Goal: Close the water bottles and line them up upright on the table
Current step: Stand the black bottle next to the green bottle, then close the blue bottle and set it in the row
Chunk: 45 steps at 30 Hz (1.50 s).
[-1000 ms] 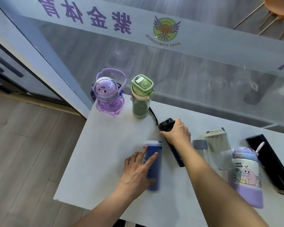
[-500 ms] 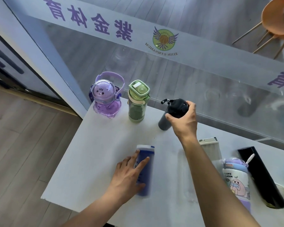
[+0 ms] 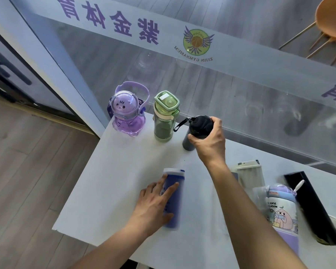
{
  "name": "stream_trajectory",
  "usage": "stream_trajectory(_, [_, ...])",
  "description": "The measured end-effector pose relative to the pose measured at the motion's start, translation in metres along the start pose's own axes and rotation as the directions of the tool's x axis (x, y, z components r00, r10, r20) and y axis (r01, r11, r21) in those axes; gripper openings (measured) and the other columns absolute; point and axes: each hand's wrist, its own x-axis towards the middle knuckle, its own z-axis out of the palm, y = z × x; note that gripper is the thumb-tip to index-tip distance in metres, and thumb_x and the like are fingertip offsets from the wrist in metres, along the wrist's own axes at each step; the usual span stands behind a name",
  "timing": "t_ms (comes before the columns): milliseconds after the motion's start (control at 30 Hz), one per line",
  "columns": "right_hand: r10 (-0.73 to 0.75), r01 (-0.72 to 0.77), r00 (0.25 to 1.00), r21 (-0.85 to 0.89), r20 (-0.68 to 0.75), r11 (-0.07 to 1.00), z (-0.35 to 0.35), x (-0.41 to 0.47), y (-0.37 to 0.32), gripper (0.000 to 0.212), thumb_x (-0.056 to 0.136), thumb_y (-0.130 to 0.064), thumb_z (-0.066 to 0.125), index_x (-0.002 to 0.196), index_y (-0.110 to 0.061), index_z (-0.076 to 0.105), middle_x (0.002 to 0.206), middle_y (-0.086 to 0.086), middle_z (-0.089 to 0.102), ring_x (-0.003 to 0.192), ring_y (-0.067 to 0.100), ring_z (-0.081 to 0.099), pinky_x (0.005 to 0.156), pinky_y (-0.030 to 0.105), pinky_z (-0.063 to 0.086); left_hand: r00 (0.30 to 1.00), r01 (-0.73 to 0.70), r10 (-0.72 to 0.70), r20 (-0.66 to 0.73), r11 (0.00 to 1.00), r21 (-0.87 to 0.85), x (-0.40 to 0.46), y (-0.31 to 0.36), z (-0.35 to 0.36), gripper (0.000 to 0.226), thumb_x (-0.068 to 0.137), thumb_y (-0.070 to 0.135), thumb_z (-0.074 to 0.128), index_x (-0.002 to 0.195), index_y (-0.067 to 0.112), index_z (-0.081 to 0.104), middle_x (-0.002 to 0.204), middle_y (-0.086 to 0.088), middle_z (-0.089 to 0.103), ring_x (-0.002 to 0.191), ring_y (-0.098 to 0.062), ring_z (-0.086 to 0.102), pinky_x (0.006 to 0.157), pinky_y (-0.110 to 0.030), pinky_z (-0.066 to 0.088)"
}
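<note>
Fingers of the right hand (image 3: 209, 141) wrap the cap end of a black bottle (image 3: 198, 131), which stands upright on the white table (image 3: 113, 183) as third in the far row, a loop strap hanging from its lid. Left of it stand a green bottle (image 3: 165, 116) with a closed flip lid and, at the far left corner, a purple astronaut-shaped bottle (image 3: 126, 111) with a raised handle. Nearer, the left hand (image 3: 153, 205) lies flat over a blue bottle (image 3: 173, 199) with a white cap, lying on its side.
</note>
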Motion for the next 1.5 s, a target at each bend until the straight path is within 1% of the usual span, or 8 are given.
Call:
stream_trajectory(167, [-0.010,0.010,1.000,-0.011,-0.008,1.000,0.000,0.001,-0.001,0.068,0.069,-0.026,0.084,0.125,-0.024,0.046,0.116,-0.003,0.058,0.101,0.016,0.057,0.089,0.032,0.052,1.000,0.004,-0.004,0.001,1.000,-0.010,0.001,0.000,0.001,0.088,0.081,0.047,0.062,0.151,0.045,0.010,0.164,0.005,-0.005,0.139,-0.024,0.023,0.111,-0.034,0.025])
stream_trajectory(400, [0.059,-0.058,0.998,-0.040,0.036,0.998,-0.016,-0.016,0.009,0.105,0.067,-0.031,0.089,0.152,-0.030,0.027,0.138,0.003,0.048,0.128,0.017,0.047,0.107,0.035,0.043,0.999,0.041,-0.041,0.016,0.999,0.003,0.002,0.007,0.000,0.085,0.082,0.043,0.060,0.152,0.043,0.011,0.164,0.004,-0.004,0.138,-0.025,0.025,0.110,-0.034,0.026])
stream_trajectory(733, [0.211,-0.211,0.978,-0.001,-0.004,0.978,-0.065,-0.123,0.058,0.069,0.086,-0.026,0.074,0.145,-0.029,0.039,0.115,-0.003,0.051,0.109,0.013,0.056,0.094,0.038,0.052,0.951,0.250,-0.276,-0.141,0.952,-0.175,0.011,0.036,0.008,0.077,0.079,0.039,0.070,0.144,0.025,0.032,0.150,-0.001,0.031,0.108,-0.030,0.053,0.086,-0.042,0.050])
stream_trajectory(900, [0.238,-0.239,0.967,-0.007,0.091,0.971,-0.082,-0.149,0.073,0.059,0.090,-0.028,0.069,0.143,-0.029,0.042,0.108,-0.003,0.055,0.104,0.016,0.060,0.084,0.026,0.049,0.897,0.393,-0.438,-0.055,0.849,-0.353,0.009,0.045,0.018,0.100,0.076,0.048,0.073,0.150,0.029,0.009,0.123,-0.007,0.051,0.104,-0.032,0.059,0.077,-0.039,0.050])
stream_trajectory(1033, [0.230,-0.229,0.959,-0.025,0.167,0.973,-0.094,-0.150,0.077,0.052,0.092,-0.030,0.066,0.138,-0.031,0.045,0.106,-0.004,0.057,0.101,0.016,0.062,0.081,0.026,0.051,0.880,0.441,-0.474,0.021,0.802,-0.402,0.012,0.050,0.022,0.094,0.077,0.049,0.071,0.148,0.021,0.016,0.128,-0.008,0.057,0.108,-0.031,0.059,0.082,-0.040,0.050])
stream_trajectory(1200, [0.213,-0.200,0.944,-0.074,0.252,0.977,-0.104,-0.142,0.074,0.052,0.091,-0.037,0.068,0.138,-0.032,0.046,0.112,-0.004,0.057,0.106,0.013,0.060,0.086,0.030,0.055,0.911,0.364,-0.412,-0.003,0.808,-0.464,0.008,0.060,0.016,0.087,0.073,0.044,0.072,0.145,0.023,0.028,0.133,-0.001,0.054,0.114,-0.024,0.056,0.089,-0.039,0.050])
stream_trajectory(1333, [0.225,-0.214,0.894,-0.073,0.386,0.974,-0.101,-0.128,0.064,0.079,0.079,-0.052,0.077,0.145,-0.035,0.038,0.129,-0.010,0.047,0.118,0.011,0.052,0.097,0.031,0.049,0.955,0.200,-0.280,-0.099,0.853,-0.481,0.009,0.075,0.006,0.078,0.069,0.034,0.079,0.137,0.025,0.043,0.124,0.006,0.056,0.103,-0.014,0.055,0.082,-0.027,0.044])
stream_trajectory(1500, [0.260,-0.296,0.870,0.022,0.420,0.955,-0.107,-0.107,0.050,0.082,0.076,-0.041,0.085,0.145,-0.030,0.041,0.130,-0.011,0.049,0.120,0.015,0.052,0.096,0.026,0.048,0.978,0.044,-0.135,-0.158,0.877,-0.479,0.020,0.086,-0.006,0.076,0.067,0.023,0.080,0.136,0.024,0.046,0.123,0.005,0.056,0.099,-0.016,0.056,0.080,-0.025,0.046])
